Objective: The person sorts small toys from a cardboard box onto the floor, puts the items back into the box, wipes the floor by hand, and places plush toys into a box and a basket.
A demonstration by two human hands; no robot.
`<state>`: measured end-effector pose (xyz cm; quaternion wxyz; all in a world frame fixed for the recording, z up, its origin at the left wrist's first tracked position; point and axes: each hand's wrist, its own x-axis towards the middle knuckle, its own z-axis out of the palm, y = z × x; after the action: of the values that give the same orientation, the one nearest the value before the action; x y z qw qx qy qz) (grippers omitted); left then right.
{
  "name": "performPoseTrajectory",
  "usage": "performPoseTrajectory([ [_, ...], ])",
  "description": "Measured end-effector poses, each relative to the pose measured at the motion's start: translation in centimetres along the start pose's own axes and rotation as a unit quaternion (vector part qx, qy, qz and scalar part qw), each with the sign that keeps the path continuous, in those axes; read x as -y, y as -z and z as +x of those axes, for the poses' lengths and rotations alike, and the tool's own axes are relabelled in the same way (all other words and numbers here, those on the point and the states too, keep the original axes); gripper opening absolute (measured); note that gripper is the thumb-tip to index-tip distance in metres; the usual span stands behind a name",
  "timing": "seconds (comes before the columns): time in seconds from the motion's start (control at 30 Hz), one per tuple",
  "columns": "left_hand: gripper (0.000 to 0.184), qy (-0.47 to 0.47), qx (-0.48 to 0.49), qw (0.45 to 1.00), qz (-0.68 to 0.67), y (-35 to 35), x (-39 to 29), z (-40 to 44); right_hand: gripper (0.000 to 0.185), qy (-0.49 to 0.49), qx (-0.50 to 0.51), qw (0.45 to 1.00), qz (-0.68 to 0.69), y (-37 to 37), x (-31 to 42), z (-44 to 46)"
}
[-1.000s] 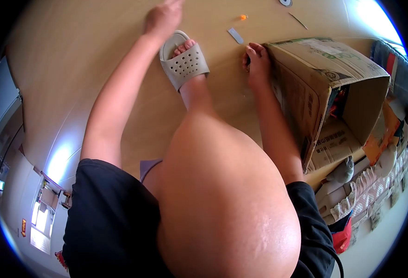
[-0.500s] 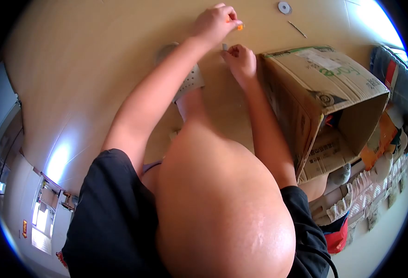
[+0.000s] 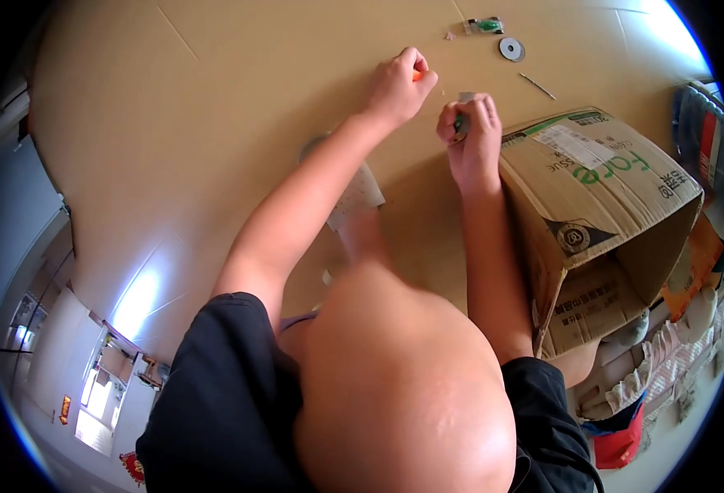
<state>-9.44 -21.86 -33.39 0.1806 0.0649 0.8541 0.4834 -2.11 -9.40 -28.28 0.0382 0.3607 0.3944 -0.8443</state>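
Note:
My left hand (image 3: 399, 89) is closed in a fist above the tan floor. A small orange thing (image 3: 418, 76) shows between its thumb and fingers; most of it is hidden. To the right and slightly nearer, my right hand (image 3: 474, 146) is closed with fingers curled. It pinches a small flat grey piece (image 3: 465, 97) that sticks up past the fingers, and something dark green shows inside the grip. The two hands are apart. My bent knee (image 3: 411, 378) rises between my forearms, with a slippered foot (image 3: 358, 197) below.
Right of my right arm lies an open cardboard box (image 3: 616, 164). Beyond the hands are a grey disc with a centre hole (image 3: 510, 49), a thin rod (image 3: 537, 86) and a small clear pack with green inside (image 3: 485, 26). Fabric items (image 3: 666, 353) lie behind the box.
My right hand has moved right, away from the left, and its fingers are curled tighter. My left hand has turned, still holding the orange thing. The view has shifted, bringing the clear pack into sight.

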Motion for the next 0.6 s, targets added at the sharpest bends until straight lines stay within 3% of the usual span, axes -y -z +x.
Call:
performPoseTrajectory([
  [0.1, 0.018, 0.126, 0.036, 0.975, -0.182, 1.7, -1.8, 1.7, 0.007, 0.068, -0.045, 0.996, 0.022, -0.4, 0.0, 2.7],
  [0.23, 0.014, 0.148, 0.048, 0.932, -0.326, 3.0, -1.2, 4.8, 0.01, 0.145, -0.16, 0.971, 0.106, -3.0, 1.5, 5.2],
  [0.33, 0.009, 0.143, 0.063, 0.965, -0.211, 2.5, -1.4, 6.5, 0.018, 0.13, -0.143, 0.974, 0.119, -4.1, 3.2, 6.8],
  [0.37, 0.016, 0.085, 0.013, 0.988, -0.127, 1.7, -1.8, 7.0, 0.016, 0.129, -0.129, 0.975, 0.126, -4.8, 3.9, 7.2],
  [0.47, 0.018, 0.013, -0.011, 0.997, -0.071, 0.3, -3.1, 7.4, 0.025, 0.161, -0.128, 0.978, -0.01, -4.9, 4.6, 8.2],
  [0.5, 0.016, -0.045, -0.037, 0.998, 0.003, -0.5, -2.7, 7.6, 0.02, 0.186, -0.151, 0.971, -0.02, -4.3, 4.4, 8.7],
  [0.6, 0.019, -0.097, -0.078, 0.989, 0.085, -2.4, -1.5, 7.7, 0.019, 0.241, -0.261, 0.934, -0.033, -1.7, 4.0, 9.5],
])
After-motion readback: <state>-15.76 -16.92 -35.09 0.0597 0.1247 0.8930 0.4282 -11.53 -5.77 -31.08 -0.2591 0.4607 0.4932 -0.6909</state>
